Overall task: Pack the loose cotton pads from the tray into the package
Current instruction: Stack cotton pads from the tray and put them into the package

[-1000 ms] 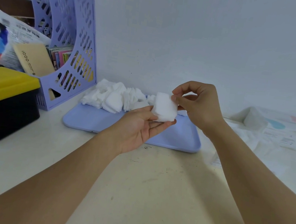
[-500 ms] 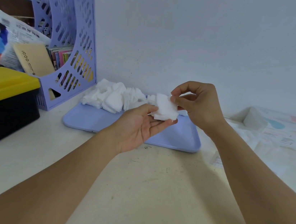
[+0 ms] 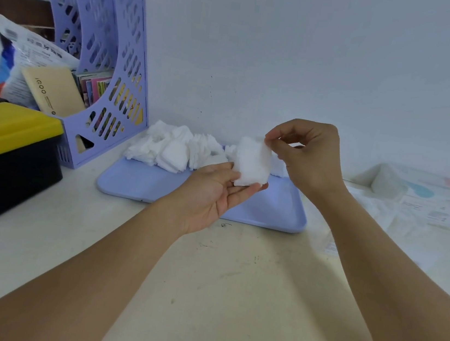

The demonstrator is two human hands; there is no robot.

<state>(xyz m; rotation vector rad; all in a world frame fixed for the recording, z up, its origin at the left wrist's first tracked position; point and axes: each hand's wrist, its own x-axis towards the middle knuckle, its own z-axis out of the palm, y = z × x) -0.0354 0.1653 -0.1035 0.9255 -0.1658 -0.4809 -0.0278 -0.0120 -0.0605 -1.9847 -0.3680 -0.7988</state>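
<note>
My left hand (image 3: 212, 194) is palm up above the lilac tray (image 3: 141, 185) and holds a small stack of white cotton pads (image 3: 251, 165) between thumb and fingers. My right hand (image 3: 309, 158) pinches the stack's upper right corner with thumb and forefinger. A heap of loose cotton pads (image 3: 172, 147) lies along the tray's far edge. The cotton pad package (image 3: 415, 192), clear plastic with pastel print, lies on the table at the right, its open end toward the tray.
A lilac perforated file rack (image 3: 108, 69) full of papers stands at the back left. In front of it sits a black box with a yellow lid (image 3: 7, 141). A wall rises right behind the tray. Bare white tabletop (image 3: 217, 284) lies in front.
The pad stack first flattened in my left hand, then came upright again. My right hand's fingers rose a little to the stack's top corner. Both arms stayed over the tray.
</note>
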